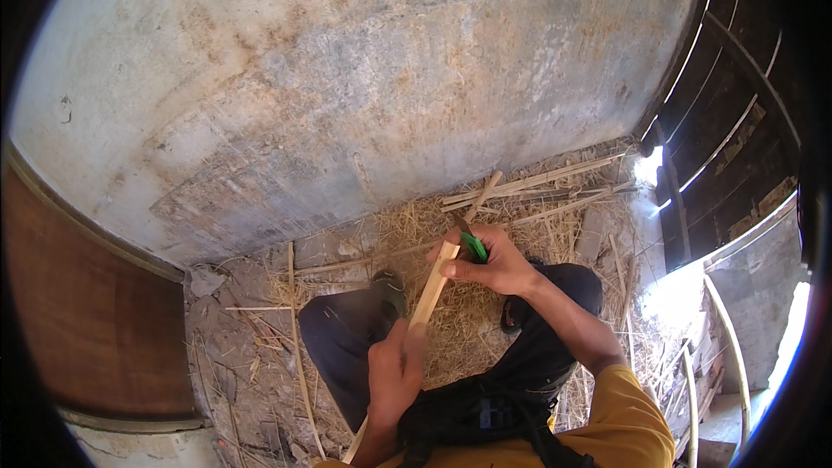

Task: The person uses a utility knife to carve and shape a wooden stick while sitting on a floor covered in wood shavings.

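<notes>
A pale strip of split bamboo or wood [430, 294] slants up in front of me, between my knees. My left hand [396, 373] is closed round its lower part; the fingers are a little blurred. At the strip's upper end my right hand [498, 265] grips a knife [474, 247] with a green handle. Its dark blade points up and to the left, beyond the strip's end. My right thumb lies against the strip, while the other fingers are partly hidden behind it.
Straw-like shavings [455, 334] cover the floor around my feet. Several long strips [555, 178] lie by the stained wall [373, 87]. A brown wooden panel [95, 303] is at left, dark slatted boards [728, 121] at right. Curved poles [732, 347] lean at lower right.
</notes>
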The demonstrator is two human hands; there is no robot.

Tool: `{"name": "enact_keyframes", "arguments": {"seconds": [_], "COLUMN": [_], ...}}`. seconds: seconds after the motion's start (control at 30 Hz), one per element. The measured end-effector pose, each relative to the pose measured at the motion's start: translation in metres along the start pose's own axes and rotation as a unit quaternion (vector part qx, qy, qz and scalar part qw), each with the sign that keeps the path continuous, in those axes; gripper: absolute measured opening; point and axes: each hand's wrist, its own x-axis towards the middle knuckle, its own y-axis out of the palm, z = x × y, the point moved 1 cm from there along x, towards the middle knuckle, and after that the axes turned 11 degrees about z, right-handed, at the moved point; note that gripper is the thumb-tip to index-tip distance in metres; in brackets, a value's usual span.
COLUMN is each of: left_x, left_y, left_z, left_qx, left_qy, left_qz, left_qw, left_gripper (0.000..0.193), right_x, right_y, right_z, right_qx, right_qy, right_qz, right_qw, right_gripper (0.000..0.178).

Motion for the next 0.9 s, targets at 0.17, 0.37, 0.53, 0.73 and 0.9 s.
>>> {"name": "enact_keyframes", "arguments": {"seconds": [0.17,0.37,0.53,0.73,0.9], "left_x": [0.008,-0.001,-0.012,-0.007,0.000], "left_y": [0.000,-0.013,-0.016,-0.016,-0.017], "left_z": [0.000,0.019,0.045,0.032,0.017], "left_qx": [-0.006,-0.068,-0.091,-0.092,-0.138], "left_qy": [-0.017,-0.021,-0.036,-0.038,-0.036], "left_qz": [0.025,0.138,0.270,0.247,0.137], "left_qw": [1.000,0.988,0.958,0.964,0.980], "left_gripper": [0.017,0.026,0.028,0.023,0.022], "right_x": [-0.005,-0.014,-0.018,-0.013,-0.012], "right_y": [-0.007,-0.030,-0.041,-0.037,-0.033], "right_z": [0.008,0.013,0.008,0.008,0.003], "right_qx": [0.026,0.035,0.037,0.013,-0.028], "right_qy": [0.030,-0.013,-0.032,-0.025,-0.063], "right_qz": [-0.077,-0.203,-0.226,-0.214,-0.157], "right_qw": [0.996,0.978,0.973,0.976,0.985], "right_gripper": [0.027,0.030,0.026,0.035,0.041]}}
